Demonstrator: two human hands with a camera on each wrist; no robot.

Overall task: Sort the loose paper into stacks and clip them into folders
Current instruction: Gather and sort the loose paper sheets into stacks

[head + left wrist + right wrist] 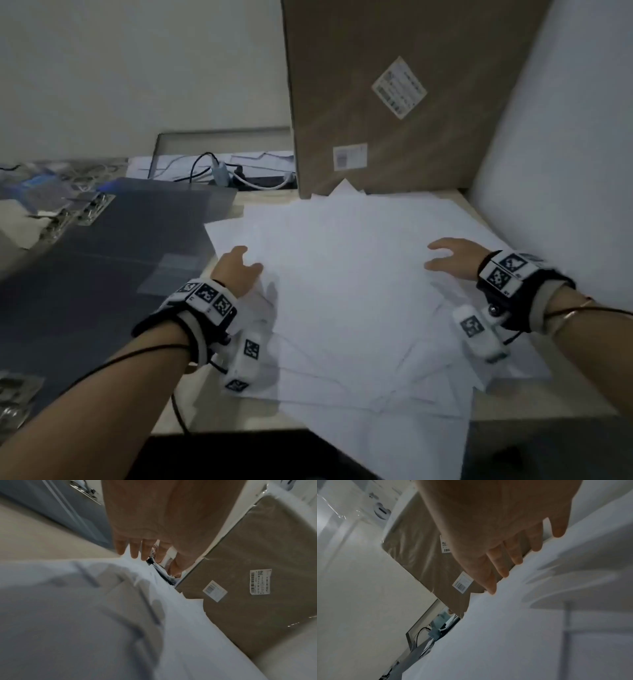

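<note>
Several loose white sheets of paper (342, 291) lie fanned out and overlapping in the middle of the desk. My left hand (238, 265) rests at the pile's left edge with its fingers straight (134, 550), the tips touching the paper (85, 615). My right hand (448, 255) lies on the right side of the pile, its fingers extended (501, 566) just over the sheets (522, 628). Neither hand grips anything. A dark grey folder (102, 257) with a metal clip (87, 210) lies flat to the left of the paper.
A tall cardboard box (394, 102) stands upright behind the paper, against the white wall (565, 154) on the right. A power strip with cables (239, 174) sits behind the folder. More folders and metal clips (20, 394) lie at far left. Some sheets overhang the desk's front edge (222, 428).
</note>
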